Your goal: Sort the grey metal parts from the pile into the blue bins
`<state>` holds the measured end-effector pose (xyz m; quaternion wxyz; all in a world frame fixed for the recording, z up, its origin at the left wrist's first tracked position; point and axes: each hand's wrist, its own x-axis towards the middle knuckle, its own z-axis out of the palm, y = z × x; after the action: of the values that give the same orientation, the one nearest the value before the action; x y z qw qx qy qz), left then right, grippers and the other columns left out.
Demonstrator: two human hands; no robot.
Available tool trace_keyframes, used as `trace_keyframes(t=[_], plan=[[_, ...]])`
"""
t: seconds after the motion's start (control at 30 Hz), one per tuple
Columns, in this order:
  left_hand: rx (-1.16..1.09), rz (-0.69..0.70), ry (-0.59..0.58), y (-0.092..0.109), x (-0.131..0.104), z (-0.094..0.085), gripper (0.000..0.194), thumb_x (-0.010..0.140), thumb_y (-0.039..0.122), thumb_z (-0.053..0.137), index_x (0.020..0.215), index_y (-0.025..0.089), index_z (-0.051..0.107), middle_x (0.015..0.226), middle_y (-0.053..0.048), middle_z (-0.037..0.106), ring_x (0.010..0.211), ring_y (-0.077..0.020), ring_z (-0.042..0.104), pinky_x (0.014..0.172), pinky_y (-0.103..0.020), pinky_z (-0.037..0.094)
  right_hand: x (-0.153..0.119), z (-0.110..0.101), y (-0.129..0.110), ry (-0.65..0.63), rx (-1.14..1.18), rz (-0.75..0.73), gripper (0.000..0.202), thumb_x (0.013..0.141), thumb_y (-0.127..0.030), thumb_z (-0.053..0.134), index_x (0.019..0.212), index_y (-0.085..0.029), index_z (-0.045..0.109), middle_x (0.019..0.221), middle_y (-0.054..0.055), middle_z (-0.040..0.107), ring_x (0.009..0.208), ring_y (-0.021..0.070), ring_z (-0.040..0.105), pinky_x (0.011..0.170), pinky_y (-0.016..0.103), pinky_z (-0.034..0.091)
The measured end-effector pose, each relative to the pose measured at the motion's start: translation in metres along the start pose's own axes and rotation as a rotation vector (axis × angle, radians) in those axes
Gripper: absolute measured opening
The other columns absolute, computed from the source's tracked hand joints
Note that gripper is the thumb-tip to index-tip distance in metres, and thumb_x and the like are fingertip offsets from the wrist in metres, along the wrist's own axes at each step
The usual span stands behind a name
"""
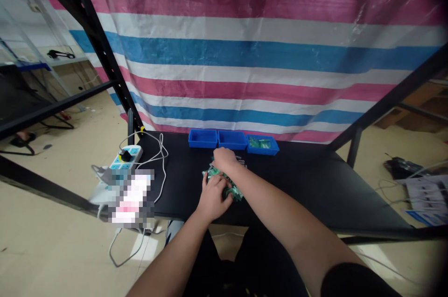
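A pile of small green and silvery pieces (236, 192) lies on the black table, near its front edge. My left hand (213, 193) rests on the near left part of this pile with its fingers apart. Across the back of the pile reaches my right hand (224, 159), its fingers curled down; what they hold, if anything, is hidden. Behind the hands stand a blue bin on the left (203, 138), a middle blue bin (232, 140) and a right blue bin (262, 144), which has green pieces inside.
On the table's left side are a white power strip (135, 151) with plugs, loose white cables (163, 166) and a blurred-out bright object (133, 199). A striped sheet (245, 54) hangs behind the black table (297, 185), between black metal posts.
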<state>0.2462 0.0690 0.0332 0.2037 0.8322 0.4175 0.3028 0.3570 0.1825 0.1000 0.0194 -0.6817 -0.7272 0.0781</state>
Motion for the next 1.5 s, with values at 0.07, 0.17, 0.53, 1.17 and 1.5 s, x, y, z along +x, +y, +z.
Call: trace_keyframes(t=[0.07, 0.17, 0.53, 1.17, 1.5], plan=[[0.000, -0.003, -0.003, 0.000, 0.000, 0.000, 0.021, 0.081, 0.025, 0.066, 0.102, 0.026, 0.061, 0.113, -0.005, 0.067, 0.135, -0.0288, 0.049, 0.124, -0.061, 0.006, -0.004, -0.004, 0.010, 0.076, 0.091, -0.052, 0.011, 0.084, -0.023, 0.067, 0.091, -0.017, 0.074, 0.095, 0.014, 0.077, 0.095, 0.0282, 0.073, 0.084, 0.036, 0.055], [-0.010, -0.005, -0.006, 0.001, 0.000, -0.001, 0.021, 0.082, 0.025, 0.065, 0.103, 0.027, 0.061, 0.113, -0.005, 0.067, 0.136, -0.0281, 0.048, 0.124, -0.061, 0.005, -0.010, -0.007, 0.037, 0.298, 0.650, -0.157, 0.014, 0.092, -0.034, 0.059, 0.093, -0.021, 0.066, 0.083, 0.003, 0.072, 0.078, 0.0190, 0.072, 0.073, 0.030, 0.057], [-0.009, -0.016, 0.000, 0.002, 0.002, -0.001, 0.020, 0.082, 0.025, 0.066, 0.101, 0.028, 0.061, 0.112, -0.002, 0.067, 0.135, -0.0265, 0.049, 0.124, -0.060, 0.005, -0.051, 0.058, 0.165, 0.765, 1.900, 0.259, 0.042, 0.058, -0.031, 0.093, 0.090, -0.019, 0.068, 0.075, -0.001, 0.070, 0.069, 0.0133, 0.068, 0.065, 0.028, 0.059], [0.025, -0.040, -0.006, 0.006, 0.002, 0.000, 0.018, 0.082, 0.025, 0.065, 0.100, 0.028, 0.061, 0.113, -0.002, 0.068, 0.135, -0.0255, 0.050, 0.125, -0.057, 0.006, -0.066, 0.069, 0.175, 0.503, 1.944, 0.232, 0.040, 0.054, -0.027, 0.096, 0.079, -0.020, 0.065, 0.075, -0.003, 0.069, 0.077, 0.0138, 0.070, 0.082, 0.033, 0.063], [0.009, -0.022, -0.011, 0.002, 0.001, -0.001, 0.020, 0.083, 0.026, 0.065, 0.103, 0.027, 0.061, 0.113, -0.003, 0.067, 0.136, -0.0260, 0.049, 0.125, -0.058, 0.006, -0.050, -0.033, 0.174, 0.731, 1.894, -0.074, 0.038, 0.068, -0.028, 0.087, 0.088, -0.026, 0.056, 0.082, -0.007, 0.065, 0.072, 0.0096, 0.065, 0.064, 0.021, 0.054]])
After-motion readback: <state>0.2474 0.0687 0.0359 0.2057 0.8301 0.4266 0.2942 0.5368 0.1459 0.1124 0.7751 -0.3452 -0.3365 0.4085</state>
